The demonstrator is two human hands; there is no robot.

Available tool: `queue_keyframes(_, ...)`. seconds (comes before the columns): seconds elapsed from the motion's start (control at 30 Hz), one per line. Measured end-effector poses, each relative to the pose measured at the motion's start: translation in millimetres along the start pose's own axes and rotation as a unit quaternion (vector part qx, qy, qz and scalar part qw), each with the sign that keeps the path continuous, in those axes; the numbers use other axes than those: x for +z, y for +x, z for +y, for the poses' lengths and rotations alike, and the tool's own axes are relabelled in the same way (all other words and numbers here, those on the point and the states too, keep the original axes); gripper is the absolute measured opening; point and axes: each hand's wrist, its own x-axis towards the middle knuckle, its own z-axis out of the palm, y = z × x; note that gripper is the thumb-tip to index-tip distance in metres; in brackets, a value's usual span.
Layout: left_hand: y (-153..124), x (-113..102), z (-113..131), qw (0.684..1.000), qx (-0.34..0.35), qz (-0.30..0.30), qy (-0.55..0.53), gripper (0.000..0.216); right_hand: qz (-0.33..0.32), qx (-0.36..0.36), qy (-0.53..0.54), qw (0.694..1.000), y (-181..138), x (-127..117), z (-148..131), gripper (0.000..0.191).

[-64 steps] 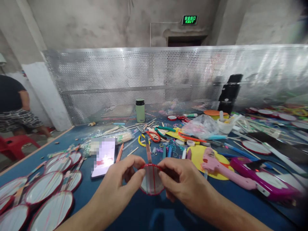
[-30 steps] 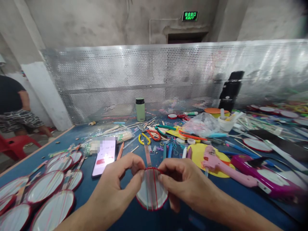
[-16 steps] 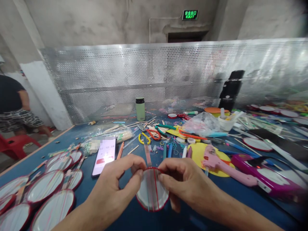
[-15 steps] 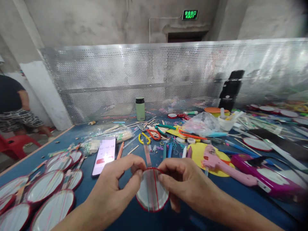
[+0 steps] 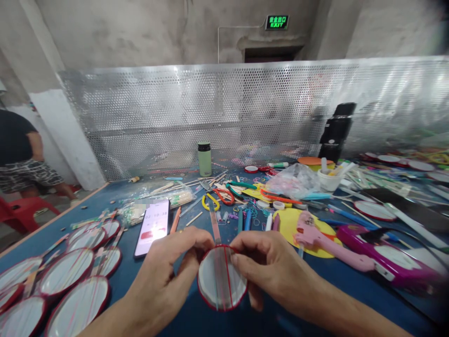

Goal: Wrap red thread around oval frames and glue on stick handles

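Observation:
A small toy banjo (image 5: 206,285) stands before me over the blue table: a round white disc with a red rim, a flat stick running up as its neck, and a red band stretched down its face. My left hand (image 5: 171,267) is closed at the rim's upper left, beside the neck; its fingertips are partly hidden behind the disc. Thumb and forefinger of my right hand (image 5: 270,262) pinch the upper right rim near the red band. Beyond the neck lie yellow-handled scissors (image 5: 211,202).
Several similar toy banjos (image 5: 66,271) crowd the left. A lit phone (image 5: 153,227) lies by my left hand. To the right are a pink glue gun (image 5: 329,245), yellow discs (image 5: 286,224) and a purple device (image 5: 396,257). A green bottle (image 5: 204,159) stands behind. A person (image 5: 19,140) is at far left.
My left thumb has drawn back from the disc's face to its left edge. The disc has tilted slightly. My right hand has hardly moved.

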Motion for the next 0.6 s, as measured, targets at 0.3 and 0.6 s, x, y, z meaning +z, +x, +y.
queue_keyframes(0.3,-0.7,0.1,1.0,1.0,0.004,-0.011,0.0,0.03,0.005,0.001,-0.003,1.0,-0.3,0.0,2.5,0.024)
queue_keyframes(0.6,-3.5,3.0,-3.1,1.0,0.009,-0.022,-0.008,0.028,-0.002,0.002,-0.014,1.0,-0.5,1.1,-0.4,0.026)
